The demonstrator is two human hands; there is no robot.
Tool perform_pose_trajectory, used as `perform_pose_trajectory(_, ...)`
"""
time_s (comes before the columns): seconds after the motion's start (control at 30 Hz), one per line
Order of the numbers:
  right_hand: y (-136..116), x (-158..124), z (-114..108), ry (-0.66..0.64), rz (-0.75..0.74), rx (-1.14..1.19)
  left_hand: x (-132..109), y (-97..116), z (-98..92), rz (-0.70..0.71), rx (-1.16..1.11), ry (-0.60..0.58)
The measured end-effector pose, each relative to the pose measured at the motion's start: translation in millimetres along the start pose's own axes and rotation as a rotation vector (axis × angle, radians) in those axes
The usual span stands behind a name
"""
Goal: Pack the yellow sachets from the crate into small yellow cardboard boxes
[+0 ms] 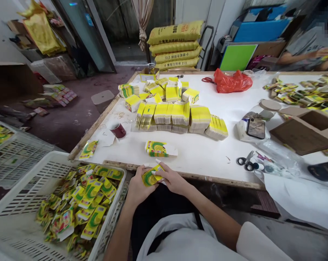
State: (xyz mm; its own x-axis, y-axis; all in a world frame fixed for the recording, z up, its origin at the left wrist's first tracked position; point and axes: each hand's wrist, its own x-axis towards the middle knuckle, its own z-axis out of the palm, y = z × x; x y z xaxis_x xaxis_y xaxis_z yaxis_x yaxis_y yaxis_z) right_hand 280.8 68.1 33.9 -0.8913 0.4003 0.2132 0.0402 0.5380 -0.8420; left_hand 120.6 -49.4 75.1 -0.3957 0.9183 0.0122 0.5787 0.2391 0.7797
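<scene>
Both my hands meet at the near edge of the white table [207, 152]. My left hand [136, 186] cups a small stack of yellow-green packets [151, 176] from below. My right hand [172, 179] lies over the stack's right side, fingers curled on it. Just beyond, a short pile of the same packets [159, 148] rests on the table. Rows of bundled yellow packets [180, 116] stand mid-table. A white plastic crate [22, 188] at my left holds several loose packets [82, 206].
A dark red cup [118, 129] sits at the table's left. Scissors [245, 163], a phone [255, 127], a brown box [302, 132] and a red bag [230, 81] lie to the right. Another person [311, 47] works at the far right. Yellow sacks [176, 45] are stacked behind.
</scene>
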Motion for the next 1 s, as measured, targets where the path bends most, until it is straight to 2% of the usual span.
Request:
perform_pose_trajectory(0.1, 0, 5, -16, -0.069, -0.048, 0.114, -1, 2, -5.5, -0.011, -0.061, -0.066)
perform_pose_trajectory(0.17, -1, 7, -25, -0.094, -0.053, 0.14, -2, 4, -3.2, -0.009, -0.04, -0.05)
perform_pose_trajectory(0.37, -2, 9, -18, 0.042, -0.087, 0.039, 2, 8, 7.6, -0.011, 0.035, 0.06)
perform_pose_trajectory(0.43, -2, 10, -19, 0.033, -0.096, 0.017, 5, 8, 4.4, 0.001, 0.014, 0.045)
perform_pose_trajectory(0.63, 0, 13, -41, -0.061, -0.186, 0.061, 13, 12, -3.6, 0.051, -0.009, 0.034)
perform_pose_trajectory(0.7, -1, 13, -39, -0.042, -0.16, 0.085, 13, 17, 0.1, 0.073, 0.044, 0.078)
perform_pose_trajectory(0.83, -5, 9, -16, 0.097, -0.073, 0.12, 10, 22, 10.1, 0.111, 0.145, 0.175)
perform_pose_trajectory(0.93, 1, 14, -4, 0.131, -0.019, 0.153, 2, 9, 4.3, 0.104, 0.138, 0.167)
perform_pose_trajectory(1.0, 11, 23, -7, 0.2, 0.089, 0.161, -8, -7, -8.9, 0.059, 0.164, 0.267)
